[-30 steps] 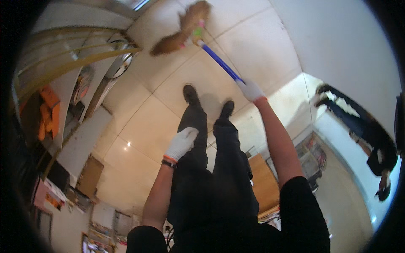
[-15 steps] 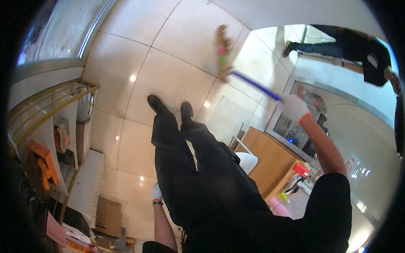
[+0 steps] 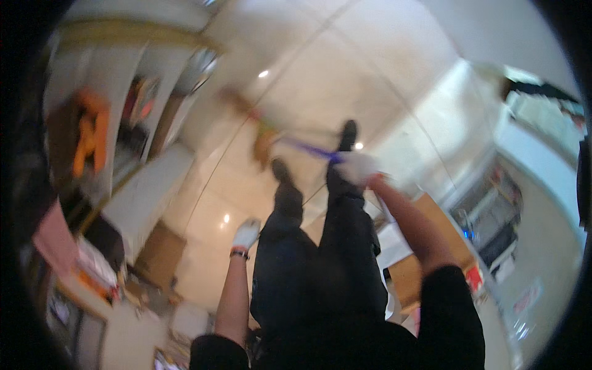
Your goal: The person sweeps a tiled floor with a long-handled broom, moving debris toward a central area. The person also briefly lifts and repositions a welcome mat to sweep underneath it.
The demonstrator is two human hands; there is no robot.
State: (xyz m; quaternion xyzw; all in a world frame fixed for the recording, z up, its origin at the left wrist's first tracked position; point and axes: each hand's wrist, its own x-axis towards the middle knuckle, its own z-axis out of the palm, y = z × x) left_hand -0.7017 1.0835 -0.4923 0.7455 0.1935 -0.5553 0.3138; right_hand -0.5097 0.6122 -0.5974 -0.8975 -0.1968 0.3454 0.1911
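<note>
My right hand (image 3: 357,168), in a white glove with an orange cuff, is closed around the blue handle of a broom (image 3: 308,148). The handle slants out to the left over the tiled floor. At its far end the brown broom head, with green and pink parts, is smeared by motion just beyond my left shoe. My left hand (image 3: 246,234), also in a white glove, hangs beside my left leg with its fingers curled and nothing visible in them. A dark band circles that wrist.
At left stands a shelf unit (image 3: 139,191) holding an orange object (image 3: 91,135) and boxes. A cardboard box (image 3: 159,254) lies below it. To the right are a wooden cabinet (image 3: 441,231) and a glass-fronted partition (image 3: 542,203). Part of another person's dark clothing (image 3: 536,89) shows at upper right.
My right hand has swung the broom leftward and nearer, across my feet. My left hand has come out from behind my leg. The view has turned toward the shelves.
</note>
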